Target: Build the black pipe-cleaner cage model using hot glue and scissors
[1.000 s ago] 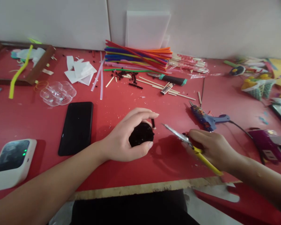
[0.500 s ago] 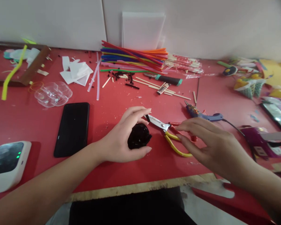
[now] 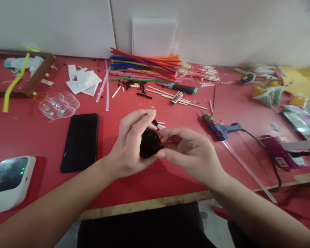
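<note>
My left hand [image 3: 125, 148] is curled around a glossy black rounded object [image 3: 150, 144], its kind not clear. From the right, my right hand [image 3: 192, 150] meets the same object, thumb and fingers closed at its edge. A short black piece [image 3: 155, 122] shows just past the left fingertips. Beside it, a bit of silver scissor blade [image 3: 160, 126] peeks out; the rest of the scissors is hidden behind my right hand.
Right of my hands lies a blue glue gun [image 3: 218, 127] with a clear glue stick and cable. A black phone [image 3: 80, 143] is at the left. Behind are colourful pipe cleaners [image 3: 144, 65], a utility knife [image 3: 182, 88], thin wooden sticks [image 3: 167, 95] and white paper pieces [image 3: 86, 81].
My right hand has left the scissor handles and moved left onto the black object. My left hand has shifted slightly left, its fingers bent more over the object. The scissors are now mostly covered.
</note>
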Available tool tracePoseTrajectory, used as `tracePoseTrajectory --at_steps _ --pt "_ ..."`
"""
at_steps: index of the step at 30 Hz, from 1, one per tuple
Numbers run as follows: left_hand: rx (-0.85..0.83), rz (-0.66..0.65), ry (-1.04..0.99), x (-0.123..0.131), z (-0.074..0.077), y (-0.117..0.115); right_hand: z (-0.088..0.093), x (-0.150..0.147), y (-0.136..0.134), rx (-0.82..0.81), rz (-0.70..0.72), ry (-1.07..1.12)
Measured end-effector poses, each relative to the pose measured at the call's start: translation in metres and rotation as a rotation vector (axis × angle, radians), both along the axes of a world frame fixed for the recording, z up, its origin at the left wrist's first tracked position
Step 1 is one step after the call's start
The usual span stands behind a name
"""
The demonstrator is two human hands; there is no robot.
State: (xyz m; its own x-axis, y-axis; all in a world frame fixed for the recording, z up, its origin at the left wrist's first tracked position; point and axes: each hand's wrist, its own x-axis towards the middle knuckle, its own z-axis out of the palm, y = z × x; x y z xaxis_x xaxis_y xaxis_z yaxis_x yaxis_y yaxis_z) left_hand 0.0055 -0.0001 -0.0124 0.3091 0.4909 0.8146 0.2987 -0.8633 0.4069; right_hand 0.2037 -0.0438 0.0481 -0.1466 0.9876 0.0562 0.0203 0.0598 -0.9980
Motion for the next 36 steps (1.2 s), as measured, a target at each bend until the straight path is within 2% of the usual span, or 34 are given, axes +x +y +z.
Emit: tracePoseTrajectory --at_steps 3,7,10,14,18,22,30,36 --pt "0.009 0.091 0.022 -0.001 0.003 0.001 -0.001 -0.001 0.008 -0.046 0.037 0.026" --pt "0.006 0.056 0.005 -0.002 0.006 0.002 0.000 -0.001 0.018 -0.105 0.073 0.090" --pt "0.007 0.086 0.022 -0.002 0.007 0.002 -0.003 -0.001 0.021 -0.114 0.075 0.126" --pt "-0.009 0.108 0.073 -0.003 0.007 0.002 -0.009 -0.002 0.020 -0.089 0.088 0.157" --pt "0.052 0.109 0.075 -0.002 0.009 0.003 -0.012 -0.003 0.018 -0.045 0.077 0.170" --pt "0.090 0.082 0.054 -0.001 0.009 0.004 -0.016 -0.004 0.019 -0.044 0.060 0.200" --pt "0.087 0.020 0.074 -0.002 0.009 0.006 -0.020 -0.002 0.022 -0.157 0.086 0.257" --pt "-0.029 -0.029 0.110 -0.002 0.011 0.004 -0.022 -0.004 0.023 -0.204 0.053 0.315"
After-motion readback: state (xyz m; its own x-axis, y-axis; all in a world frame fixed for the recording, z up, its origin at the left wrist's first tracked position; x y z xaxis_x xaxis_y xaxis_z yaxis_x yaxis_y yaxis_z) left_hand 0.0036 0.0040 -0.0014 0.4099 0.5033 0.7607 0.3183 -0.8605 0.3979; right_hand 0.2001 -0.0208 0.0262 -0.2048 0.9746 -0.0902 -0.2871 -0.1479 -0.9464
